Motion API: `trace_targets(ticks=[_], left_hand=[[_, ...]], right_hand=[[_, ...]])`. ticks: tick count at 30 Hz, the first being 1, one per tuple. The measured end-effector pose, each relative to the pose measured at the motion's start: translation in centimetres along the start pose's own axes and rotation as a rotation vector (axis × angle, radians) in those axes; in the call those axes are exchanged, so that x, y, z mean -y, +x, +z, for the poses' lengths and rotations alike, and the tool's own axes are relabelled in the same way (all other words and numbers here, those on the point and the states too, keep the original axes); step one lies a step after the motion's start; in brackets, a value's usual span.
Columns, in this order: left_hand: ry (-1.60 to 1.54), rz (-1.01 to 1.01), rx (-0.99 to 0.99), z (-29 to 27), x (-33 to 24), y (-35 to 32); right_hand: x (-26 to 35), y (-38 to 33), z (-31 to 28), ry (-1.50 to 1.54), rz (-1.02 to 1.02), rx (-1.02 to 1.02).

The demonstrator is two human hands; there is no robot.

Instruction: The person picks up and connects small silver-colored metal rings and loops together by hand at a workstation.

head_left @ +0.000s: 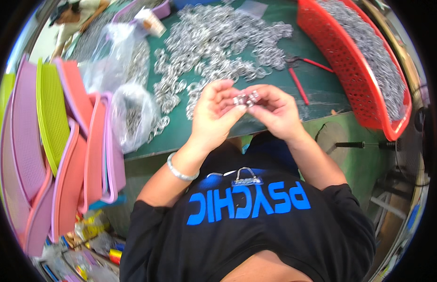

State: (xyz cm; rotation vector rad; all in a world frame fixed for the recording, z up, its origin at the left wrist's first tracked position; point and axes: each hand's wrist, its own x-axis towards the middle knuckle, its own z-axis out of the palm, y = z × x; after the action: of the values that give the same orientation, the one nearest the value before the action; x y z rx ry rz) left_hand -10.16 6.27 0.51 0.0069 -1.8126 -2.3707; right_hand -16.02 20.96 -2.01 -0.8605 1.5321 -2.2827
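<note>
The small silver metal clip piece (246, 99) lies pinched between both grips, the left hand (214, 115) at 9 o'clock, the right hand (277, 110) at 3 o'clock, its long axis running across between them.

A dark green work table (317, 84) runs across the top, under bright daylight; a green-painted floor (364, 164) lies beneath, with stacked pink, lilac and lime plastic trays (49, 141) leaning at left
</note>
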Motion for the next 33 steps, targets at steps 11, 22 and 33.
trace_targets(ticks=[11, 22, 33], left_hand=[[0.199, 0.108, 0.363, 9.4, -4.3, 11.9], [0.339, 0.259, 0.451, 17.9, -2.2, 19.6], [1.392, 0.481, 0.725, 9.8, 1.6, 3.2]], right_hand=[[17.1, 4.0, -7.5, -1.587, -0.46, -0.629], [20.0, -12.7, -14.9, -1.125, -0.391, -0.953], [8.0, -28.9, -43.4, -0.279, 0.666, -1.694]])
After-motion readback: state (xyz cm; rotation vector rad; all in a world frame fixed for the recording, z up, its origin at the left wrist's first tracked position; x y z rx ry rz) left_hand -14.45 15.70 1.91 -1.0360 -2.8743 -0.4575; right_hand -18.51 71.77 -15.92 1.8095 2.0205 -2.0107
